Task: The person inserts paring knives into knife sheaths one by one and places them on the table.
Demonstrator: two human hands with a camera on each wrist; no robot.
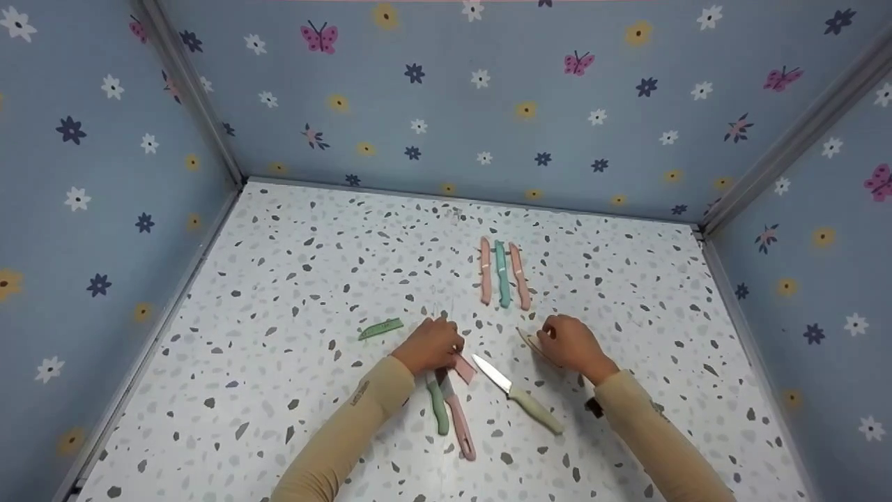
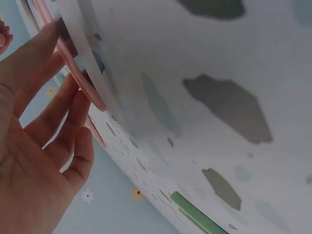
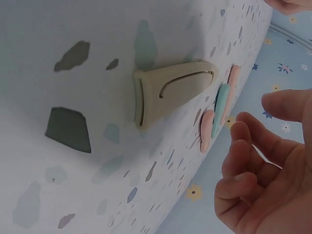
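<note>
Walled tabletop edges (image 1: pixel 390 194) lie well apart from hands (image 1: pixel 430 345) (image 1: pixel 573 345) and pink sheath (image 1: pixel 463 368).

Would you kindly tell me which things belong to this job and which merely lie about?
Likely in the job:
- pink sheath, in the left hand
- beige sheath, near the right hand
- beige knife, pink handle, green handle, green sheath

Apparently lying about:
- two pink pieces, teal piece

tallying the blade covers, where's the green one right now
In the head view, the green cover lies on the speckled tabletop, to the left of the left hand and apart from it.
</note>
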